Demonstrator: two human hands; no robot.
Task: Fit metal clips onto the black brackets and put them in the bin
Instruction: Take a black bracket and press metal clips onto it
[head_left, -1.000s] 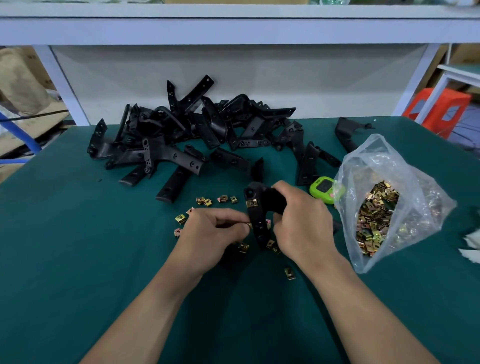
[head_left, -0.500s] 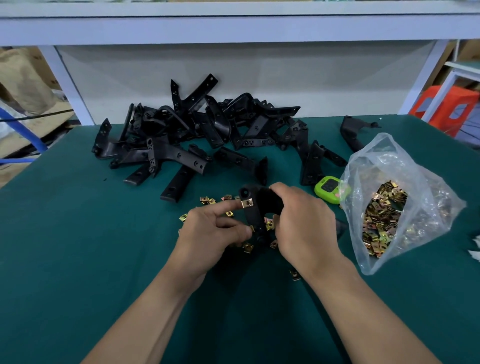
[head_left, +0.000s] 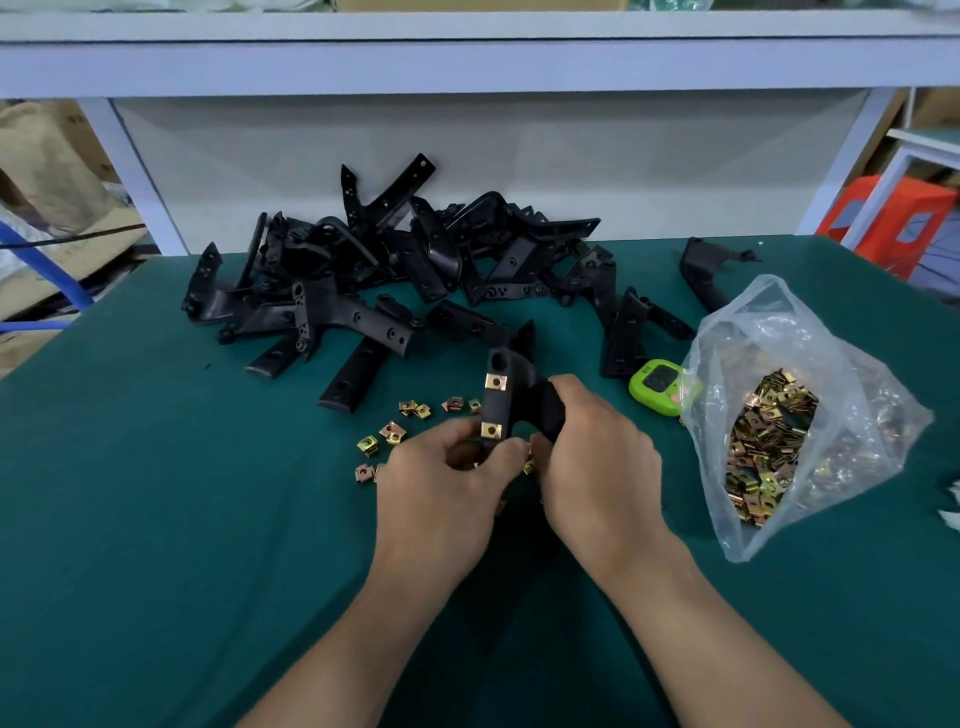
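Note:
My right hand (head_left: 597, 457) grips a black bracket (head_left: 524, 395) held upright above the green table. Two brass clips sit on its left edge, the upper clip (head_left: 495, 382) and the lower clip (head_left: 491, 430). My left hand (head_left: 447, 483) has its fingers curled at the bracket's lower end, just under the lower clip. Several loose clips (head_left: 389, 434) lie on the cloth to the left of my hands. A pile of black brackets (head_left: 395, 275) fills the back of the table. No bin is in view.
A clear plastic bag (head_left: 800, 415) full of brass clips lies open at the right. A green timer (head_left: 658, 387) sits beside it. One lone bracket (head_left: 704, 275) lies at the back right. White shelf frame (head_left: 467, 67) overhead; an orange stool (head_left: 893, 223) stands beyond the table.
A second clip now sits on the bracket below the first. My left hand moved from the loose clips up to the bracket's lower end. The bracket is raised slightly.

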